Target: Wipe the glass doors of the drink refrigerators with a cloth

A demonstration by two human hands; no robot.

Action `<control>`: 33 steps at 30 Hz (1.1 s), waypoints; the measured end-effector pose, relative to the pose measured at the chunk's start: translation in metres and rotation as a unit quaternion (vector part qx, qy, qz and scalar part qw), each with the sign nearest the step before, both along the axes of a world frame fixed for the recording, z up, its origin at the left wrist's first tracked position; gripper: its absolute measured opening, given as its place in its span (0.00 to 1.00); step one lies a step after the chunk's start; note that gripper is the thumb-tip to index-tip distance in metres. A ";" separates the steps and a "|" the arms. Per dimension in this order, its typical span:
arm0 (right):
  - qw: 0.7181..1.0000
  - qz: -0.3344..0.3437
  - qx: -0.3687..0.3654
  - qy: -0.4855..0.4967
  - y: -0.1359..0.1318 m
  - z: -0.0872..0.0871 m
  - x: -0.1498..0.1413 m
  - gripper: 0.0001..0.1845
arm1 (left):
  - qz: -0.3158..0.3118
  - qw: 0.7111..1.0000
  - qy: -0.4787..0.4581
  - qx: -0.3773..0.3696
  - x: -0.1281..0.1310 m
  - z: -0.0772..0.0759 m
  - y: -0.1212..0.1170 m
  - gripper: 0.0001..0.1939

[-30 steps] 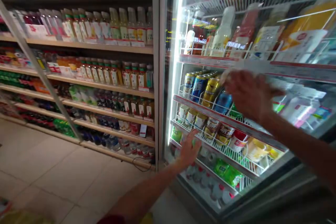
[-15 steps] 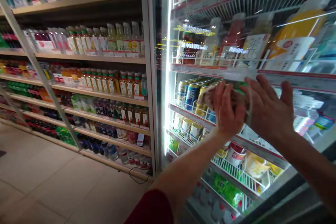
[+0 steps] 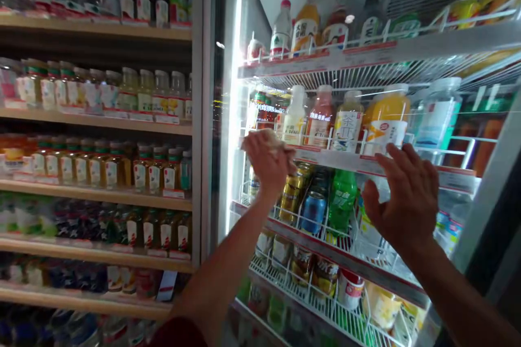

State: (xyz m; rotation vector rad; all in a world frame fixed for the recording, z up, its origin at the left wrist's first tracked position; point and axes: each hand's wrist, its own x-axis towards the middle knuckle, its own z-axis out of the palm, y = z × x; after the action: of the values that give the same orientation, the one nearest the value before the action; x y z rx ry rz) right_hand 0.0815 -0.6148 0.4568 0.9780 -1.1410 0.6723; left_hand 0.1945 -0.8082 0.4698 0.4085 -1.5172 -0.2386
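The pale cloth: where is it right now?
Near the middle of the head view, the pale cloth is in the person's left hand, toward the left side of the fridge, just above the gold cans.

The crumpled beige cloth is partly hidden by the left hand; its outline is blurred, and contact with any surface cannot be confirmed. The dark red fabric sleeve is cut off by the bottom edge. The right hand covers part of the white shelf rail and the goods behind it; whether its fingertips touch anything cannot be determined. The dark blue packs, lower left, are cut off by the bottom edge. Print on the white price tags is too small to read.
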 end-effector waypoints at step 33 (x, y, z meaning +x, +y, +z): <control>0.993 -0.115 0.029 0.012 0.019 0.054 -0.012 0.28 | -0.076 0.897 -0.113 -0.421 -0.038 0.124 0.042 0.29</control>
State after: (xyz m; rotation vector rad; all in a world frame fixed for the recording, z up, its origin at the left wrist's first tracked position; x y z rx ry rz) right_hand 0.0700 -0.5957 0.5108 0.8848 -1.2360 0.4431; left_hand 0.1568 -0.7661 0.5942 -0.3898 -1.7224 0.3637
